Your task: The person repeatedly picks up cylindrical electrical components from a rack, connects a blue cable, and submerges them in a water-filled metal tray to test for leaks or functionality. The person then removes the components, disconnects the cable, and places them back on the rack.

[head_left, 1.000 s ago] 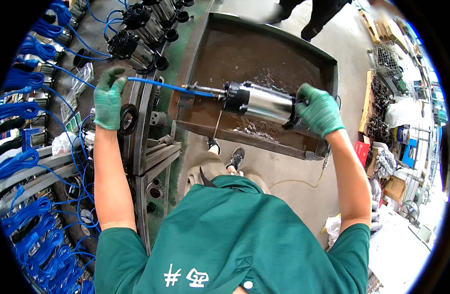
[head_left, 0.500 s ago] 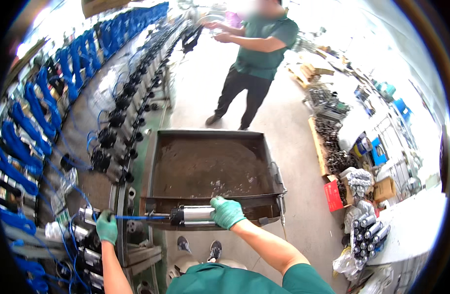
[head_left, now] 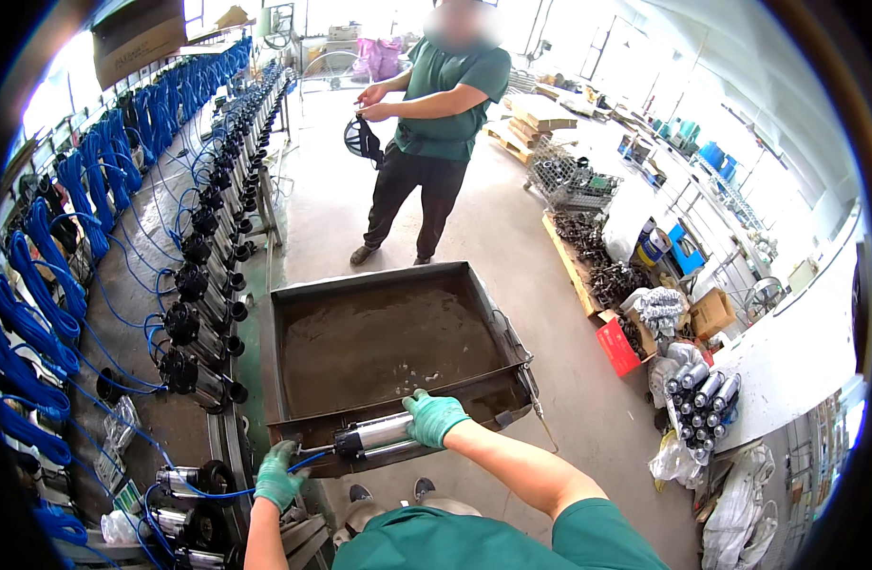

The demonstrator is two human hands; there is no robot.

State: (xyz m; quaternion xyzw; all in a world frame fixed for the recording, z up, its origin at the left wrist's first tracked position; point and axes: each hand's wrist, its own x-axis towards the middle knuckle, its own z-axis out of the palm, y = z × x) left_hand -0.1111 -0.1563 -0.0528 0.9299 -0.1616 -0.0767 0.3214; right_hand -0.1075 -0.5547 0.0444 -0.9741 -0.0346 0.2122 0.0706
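A silver cylindrical pump (head_left: 379, 432) with a dark collar lies across the near end of a shallow metal tank. My right hand (head_left: 436, 419), in a green glove, is closed around its right end. A thin rod sticks out of the pump's left end. Beside that rod, at the tank's near left corner, my left hand (head_left: 279, 477), gloved in green too, is closed on a blue cable (head_left: 229, 495). The cable runs from the hand to the bench on the left and also toward the pump. The palm side of each hand is hidden.
The tank (head_left: 274, 361) holds brownish liquid. Upright pumps (head_left: 203, 328) and blue cable coils (head_left: 70, 294) line the left bench. Beyond the tank stands a person (head_left: 445, 123) holding a dark cap-like thing. A red box (head_left: 622, 344) and silver cylinders (head_left: 707, 404) are at right.
My left hand has moved right along the cable, from the bench edge to the rod end of the pump. The right hand keeps its hold. The view has tilted up and turned.
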